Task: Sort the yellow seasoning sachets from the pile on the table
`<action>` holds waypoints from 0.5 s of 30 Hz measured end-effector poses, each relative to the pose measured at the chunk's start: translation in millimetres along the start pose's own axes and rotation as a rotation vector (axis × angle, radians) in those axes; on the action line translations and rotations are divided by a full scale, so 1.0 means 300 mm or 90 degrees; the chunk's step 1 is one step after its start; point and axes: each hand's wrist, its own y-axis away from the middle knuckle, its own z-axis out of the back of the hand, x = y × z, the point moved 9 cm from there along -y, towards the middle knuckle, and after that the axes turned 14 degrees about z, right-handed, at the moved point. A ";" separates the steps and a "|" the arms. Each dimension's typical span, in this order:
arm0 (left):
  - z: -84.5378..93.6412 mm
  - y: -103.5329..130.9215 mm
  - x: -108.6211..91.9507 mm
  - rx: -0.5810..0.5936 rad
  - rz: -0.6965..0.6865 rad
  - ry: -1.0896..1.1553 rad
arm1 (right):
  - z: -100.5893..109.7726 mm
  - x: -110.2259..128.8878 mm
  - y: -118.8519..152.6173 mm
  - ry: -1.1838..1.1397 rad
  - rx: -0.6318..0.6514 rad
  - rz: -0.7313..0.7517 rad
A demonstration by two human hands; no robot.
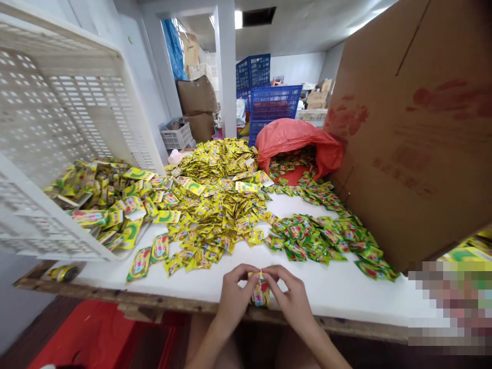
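Both of my hands meet at the table's front edge, pinching the top of one small yellow and green packet [260,293]. My left hand [237,293] has thumb and forefinger on its upper left corner, and my right hand [286,292] does the same on the upper right. The packet hangs below my fingertips with its printed face showing. Beyond my hands lie a large heap of yellow packets [215,205] and, to the right, a pile of green packets [311,236]. Two larger flat packets [139,264] rest left of my hands.
A white crate [142,118] lies tipped on its side at the left, spilling yellow packets. A red sack [294,134] opens toward me behind the green pile. At the right leans a big cardboard box [407,143]. Below the white table [330,297] is a red stool [88,333].
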 end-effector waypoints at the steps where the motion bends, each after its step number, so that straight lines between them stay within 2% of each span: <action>1: 0.000 -0.005 0.001 -0.002 0.013 0.001 | 0.002 -0.003 -0.004 0.006 0.001 -0.012; 6: -0.010 -0.015 0.030 0.044 0.045 0.057 | 0.009 -0.019 0.014 -0.018 -0.032 -0.035; 10: -0.008 -0.004 0.069 0.091 0.035 0.109 | -0.022 -0.044 0.055 -0.062 -0.049 -0.040; 15: -0.013 0.028 0.072 0.086 0.027 0.079 | -0.052 -0.076 0.088 -0.057 -0.021 -0.061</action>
